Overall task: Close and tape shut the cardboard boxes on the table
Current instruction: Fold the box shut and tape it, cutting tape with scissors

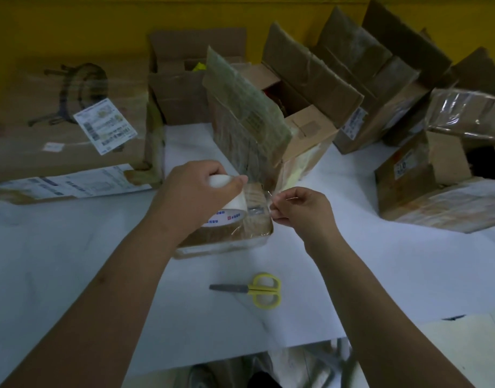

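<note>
Over white table (100, 233), worn taped box (226, 236), left hand (190, 197) gripping tape roll (232, 210), right hand (299, 208) pinching tape strip (269, 196).

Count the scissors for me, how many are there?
1. The yellow-handled scissors lie closed on the white table, on the near side of the small box. Others could be hidden inside the open boxes behind it.

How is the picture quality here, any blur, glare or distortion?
Head view: dim overall, soft throughout; large brown cardboard box at left smeared by blur; glare on the shiny plastic-wrapped cardboard box at far right; wide-angle stretch near the edges.
</note>
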A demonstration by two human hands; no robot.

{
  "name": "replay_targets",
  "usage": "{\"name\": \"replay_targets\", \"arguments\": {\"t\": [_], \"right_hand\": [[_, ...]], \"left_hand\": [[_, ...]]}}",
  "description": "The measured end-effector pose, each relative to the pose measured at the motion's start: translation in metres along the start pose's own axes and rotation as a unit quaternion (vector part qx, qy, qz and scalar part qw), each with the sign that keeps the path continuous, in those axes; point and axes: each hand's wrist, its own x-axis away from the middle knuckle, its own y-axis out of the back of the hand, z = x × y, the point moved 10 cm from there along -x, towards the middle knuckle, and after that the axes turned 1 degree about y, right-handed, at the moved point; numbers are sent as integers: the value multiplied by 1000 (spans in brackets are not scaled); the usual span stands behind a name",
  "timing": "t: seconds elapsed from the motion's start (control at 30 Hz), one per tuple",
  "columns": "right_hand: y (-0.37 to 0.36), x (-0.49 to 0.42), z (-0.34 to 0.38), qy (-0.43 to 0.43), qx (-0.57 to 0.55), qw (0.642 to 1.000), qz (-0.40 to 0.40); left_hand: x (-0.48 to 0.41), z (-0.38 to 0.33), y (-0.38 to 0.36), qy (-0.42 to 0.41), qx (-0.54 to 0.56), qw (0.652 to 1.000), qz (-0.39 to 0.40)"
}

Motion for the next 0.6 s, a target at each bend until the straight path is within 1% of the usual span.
{"name": "replay_targets", "arguments": {"t": [0.1,0.2,0.27,0.37,0.4,0.43,0.47,0.5,0.53,0.57,0.6], "right_hand": [[1,0,-2,17,61,997,-33],[4,-3,1,41,137,988,-56],[2,-4,-4,27,118,991,-49],[-12,-2,-27,-48,12,999,11],[-14,-2,-35,-67,10,998,18],[-9,-4,-39,-69,52,996,4],[2,-5,-37,-50,126,990,-33],[14,-2,-26,-14,199,976,-87],[24,4,-10,36,241,960,-141],[26,12,6,82,246,950,-172],[22,17,16,110,246,947,-176]], "left_hand": [[0,-4,-1,-17,-17,1000,-2],[-2,-3,-2,-14,-20,1000,1],[-3,-3,-2,-12,-18,1000,1],[-2,-4,-2,-14,-23,1000,-3],[-2,-4,-2,-16,-23,1000,-5],[-3,-4,-2,-19,-22,1000,-5],[-4,-5,-3,-21,-23,999,-5],[-4,-5,-4,-22,-25,999,-4],[-4,-5,-5,-22,-27,999,-4],[-5,-6,-5,-23,-29,999,-7],[-5,-6,-5,-24,-34,999,-12]]}}
